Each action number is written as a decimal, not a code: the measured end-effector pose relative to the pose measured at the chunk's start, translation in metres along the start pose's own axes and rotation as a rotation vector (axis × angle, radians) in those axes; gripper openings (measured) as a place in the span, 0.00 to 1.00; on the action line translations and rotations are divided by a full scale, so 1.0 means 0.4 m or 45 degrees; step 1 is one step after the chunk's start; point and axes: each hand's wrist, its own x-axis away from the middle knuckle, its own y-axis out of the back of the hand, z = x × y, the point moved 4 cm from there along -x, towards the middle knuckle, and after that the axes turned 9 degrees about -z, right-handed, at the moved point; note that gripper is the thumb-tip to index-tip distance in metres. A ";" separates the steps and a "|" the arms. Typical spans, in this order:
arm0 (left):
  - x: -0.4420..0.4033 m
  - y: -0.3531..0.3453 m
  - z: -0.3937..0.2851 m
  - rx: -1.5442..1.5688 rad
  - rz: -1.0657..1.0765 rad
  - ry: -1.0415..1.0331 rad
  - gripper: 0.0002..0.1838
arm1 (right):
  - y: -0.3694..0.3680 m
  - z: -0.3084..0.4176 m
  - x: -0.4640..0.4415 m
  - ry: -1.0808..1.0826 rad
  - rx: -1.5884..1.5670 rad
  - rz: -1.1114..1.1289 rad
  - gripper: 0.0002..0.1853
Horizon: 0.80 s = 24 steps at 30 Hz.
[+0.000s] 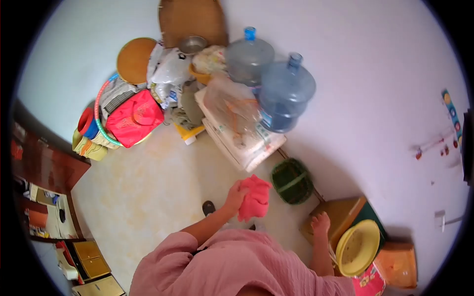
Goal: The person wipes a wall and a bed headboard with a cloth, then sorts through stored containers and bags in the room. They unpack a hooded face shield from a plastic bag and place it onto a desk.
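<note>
The pink-red cloth (254, 198) is in the air in front of the body, gripped at its near side by the left hand (237, 195). To its right, the rounded rim of a green basket (292, 181) comes near in the view; beyond the cloth is the corner of a white box (252, 160). The widest room lies leftward, where pale floor (143, 172) runs to a dark red cabinet (57, 165). The cloth is soft, folded into a creased bundle with uneven edges.

The right hand (321, 223) holds nothing visible, fingers loosely parted, over a cardboard box (330, 217); I cannot tell whether they touch. A yellow basin (358, 246) and an orange tub (399, 264) crowd that side. Farther out, 2 water jugs (287, 91) stand against the wall (365, 74), and a red bag (136, 118) borders the floor at far left.
</note>
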 end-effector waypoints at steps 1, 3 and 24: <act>-0.012 0.023 -0.019 -0.027 -0.022 -0.077 0.21 | -0.146 0.008 0.094 0.196 0.269 0.322 0.29; -0.017 0.067 -0.072 -0.204 -0.105 -0.251 0.20 | -0.402 -0.039 0.299 0.308 0.627 0.868 0.31; 0.377 0.748 -1.082 0.052 -0.448 -1.786 0.17 | -1.513 -0.070 0.669 1.844 0.926 0.519 0.43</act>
